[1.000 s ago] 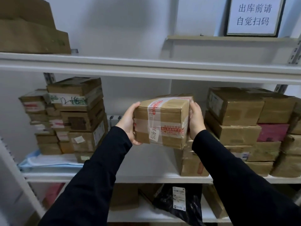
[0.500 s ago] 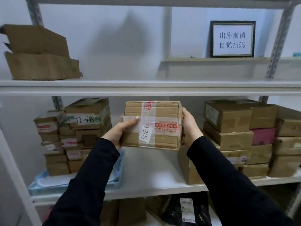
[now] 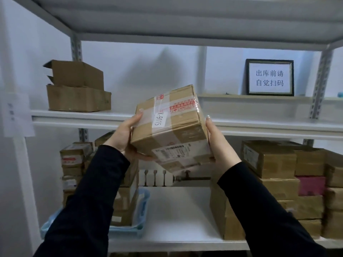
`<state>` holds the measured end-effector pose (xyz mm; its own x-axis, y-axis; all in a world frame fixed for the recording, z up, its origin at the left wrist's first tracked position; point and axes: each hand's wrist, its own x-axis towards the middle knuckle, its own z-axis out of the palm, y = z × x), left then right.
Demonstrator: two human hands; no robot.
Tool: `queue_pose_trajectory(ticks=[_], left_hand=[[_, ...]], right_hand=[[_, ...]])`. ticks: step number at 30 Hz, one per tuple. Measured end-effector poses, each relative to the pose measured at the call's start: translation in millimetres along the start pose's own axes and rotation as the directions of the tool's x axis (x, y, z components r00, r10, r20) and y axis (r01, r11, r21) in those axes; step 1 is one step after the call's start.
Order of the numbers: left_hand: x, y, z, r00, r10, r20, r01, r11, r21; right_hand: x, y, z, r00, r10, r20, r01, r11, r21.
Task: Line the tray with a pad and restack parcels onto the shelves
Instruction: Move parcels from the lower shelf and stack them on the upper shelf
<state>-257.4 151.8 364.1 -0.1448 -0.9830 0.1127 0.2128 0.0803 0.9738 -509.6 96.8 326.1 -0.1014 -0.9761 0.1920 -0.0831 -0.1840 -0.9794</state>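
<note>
The parcel [image 3: 178,130] between my left hand [image 3: 126,134] and right hand [image 3: 220,145] was plain brown cardboard. It was banded with clear tape [image 3: 181,109] printed in red and bore a white label [image 3: 160,119] lettered in black. My sleeves [image 3: 89,201] were black. Below my left hand, the tray [image 3: 143,216] was pale blue. Low to the right of my right hand, one pink box [image 3: 310,185] sat among brown boxes [image 3: 269,156]. Above that hand was a black-framed white sign [image 3: 269,77] with black characters.

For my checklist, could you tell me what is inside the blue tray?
Stacked cardboard parcels stand in the blue tray. The left sleeve and the parcels cover its floor, so any pad is hidden.
</note>
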Motion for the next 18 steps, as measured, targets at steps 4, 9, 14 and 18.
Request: queue_pose_trajectory(ticks=[4, 9, 14, 18], left_hand=[[-10.0, 30.8, 10.4, 0.994, 0.097, -0.040, -0.096, 0.995, 0.041], [-29.1, 69.4, 12.3, 0.959, 0.283, 0.013, -0.280, 0.941, 0.192], [-33.1, 76.1, 20.9, 0.900, 0.435, 0.024, -0.434, 0.890, 0.140], [-17.5, 58.3, 25.9, 0.861, 0.508, -0.026, -0.506, 0.861, 0.060]], right_hand=[[-59.9, -49.4, 8.6, 0.988, -0.150, 0.040, 0.149, 0.989, 0.010], [-76.8, -92.6, 11.5, 0.941, -0.336, 0.030, 0.336, 0.942, -0.009], [-57.8, -99.4, 28.1, 0.917, -0.385, -0.107, 0.399, 0.902, 0.167], [-31.8, -94.7, 35.4, 0.907, -0.371, -0.199, 0.406, 0.895, 0.185]])
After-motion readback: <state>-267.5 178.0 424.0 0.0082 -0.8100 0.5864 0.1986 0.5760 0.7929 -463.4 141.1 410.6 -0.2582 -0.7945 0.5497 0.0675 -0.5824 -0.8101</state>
